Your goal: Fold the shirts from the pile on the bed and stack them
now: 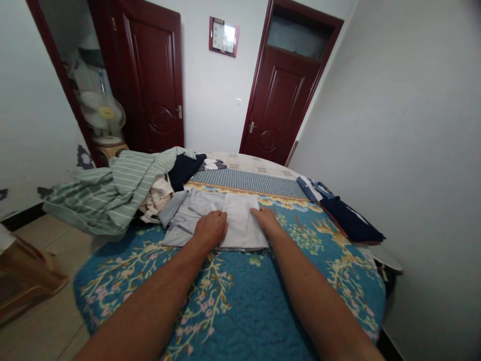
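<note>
A grey-and-white finely striped shirt point(242, 233) lies partly folded on the blue flowered bedspread point(248, 301). Its right part forms a flat, pale panel, while the left part is more rumpled, with a collar-like bit at its far left. My left hand point(212, 226) rests on the middle of the shirt, fingers curled down on the cloth near the panel's edge. At the shirt's right edge, my right hand point(263, 220) pinches the cloth between thumb and fingers. The undersides of my fingers are hidden.
Left of the shirt is a heap with a green striped garment point(133, 173), a cream cloth point(158, 198) and a dark navy garment point(186, 170). Folded navy clothes point(349, 218) lie at the bed's right edge. A wooden stool point(32, 265) stands at left.
</note>
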The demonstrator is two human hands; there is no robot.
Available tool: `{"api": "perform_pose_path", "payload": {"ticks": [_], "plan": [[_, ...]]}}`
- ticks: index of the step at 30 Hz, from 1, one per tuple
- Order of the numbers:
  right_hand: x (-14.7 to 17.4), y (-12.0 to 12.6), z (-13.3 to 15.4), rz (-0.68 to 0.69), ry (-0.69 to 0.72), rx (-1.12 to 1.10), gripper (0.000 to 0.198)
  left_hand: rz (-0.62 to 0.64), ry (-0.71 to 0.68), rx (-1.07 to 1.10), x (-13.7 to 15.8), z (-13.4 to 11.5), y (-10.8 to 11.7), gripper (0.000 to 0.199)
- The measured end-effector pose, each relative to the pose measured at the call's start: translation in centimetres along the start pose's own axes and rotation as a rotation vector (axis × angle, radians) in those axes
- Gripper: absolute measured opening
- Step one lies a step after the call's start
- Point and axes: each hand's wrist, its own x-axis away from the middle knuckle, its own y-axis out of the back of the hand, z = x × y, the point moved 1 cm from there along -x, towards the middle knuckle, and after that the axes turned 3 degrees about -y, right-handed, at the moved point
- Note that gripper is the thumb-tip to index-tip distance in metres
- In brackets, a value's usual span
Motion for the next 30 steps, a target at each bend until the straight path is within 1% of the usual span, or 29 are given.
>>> {"api": "perform_pose_path", "payload": {"ticks": [2, 3, 6, 8, 11, 13, 16, 18, 20, 22, 24, 26, 28, 30], "plan": [[0.2, -0.3, 0.2, -0.017, -0.035, -0.034, 0.024, -0.005, 0.000, 0.006, 0.0, 0.0, -0.1, 0.026], [0.4, -0.4, 0.3, -0.004, -0.065, -0.066, 0.024, -0.008, 0.001, 0.006, 0.0, 0.0, -0.1, 0.026], [0.9, -0.5, 0.3, 0.090, -0.127, -0.179, 0.026, -0.016, -0.004, -0.002, 0.1, -0.1, 0.0, 0.026], [0.9, -0.2, 0.1, 0.109, -0.124, -0.195, 0.028, -0.024, -0.015, -0.005, 0.3, -0.2, 0.1, 0.026], [0.6, 0.7, -0.8, 0.054, -0.073, -0.138, 0.030, -0.048, -0.048, -0.006, 0.5, -0.6, 0.1, 0.023], [0.3, 1.9, -1.9, 0.024, -0.051, -0.108, 0.032, -0.069, -0.092, 0.000, 0.6, -1.0, 0.1, 0.021], [0.0, 4.4, -4.2, 0.006, -0.073, -0.106, 0.039, -0.120, -0.218, 0.051, 0.7, -1.9, 0.1, 0.022], [-0.1, 6.7, -6.0, -0.012, -0.095, -0.091, 0.043, -0.197, -0.299, 0.095, 0.7, -2.5, 0.3, 0.027], [0.0, 9.1, -7.7, -0.032, -0.109, -0.075, 0.042, -0.302, -0.307, 0.131, 0.6, -2.7, 0.5, 0.033], [0.3, 11.2, -8.9, -0.052, -0.123, -0.059, 0.039, -0.387, -0.226, 0.160, 0.4, -2.3, 0.8, 0.040], [0.6, 12.7, -9.6, -0.074, -0.140, -0.031, 0.036, -0.414, -0.087, 0.190, 0.0, -1.2, 0.8, 0.045], [0.9, 13.4, -9.8, -0.087, -0.147, -0.023, 0.034, -0.385, 0.079, 0.231, -0.7, 0.3, 0.5, 0.050], [1.0, 13.6, -9.6, -0.085, -0.148, -0.044, 0.033, -0.314, 0.246, 0.316, -1.3, 2.0, 0.0, 0.052], [1.1, 13.6, -9.1, -0.083, -0.153, -0.054, 0.031, -0.226, 0.344, 0.418, -1.9, 3.2, -0.4, 0.052]]}}
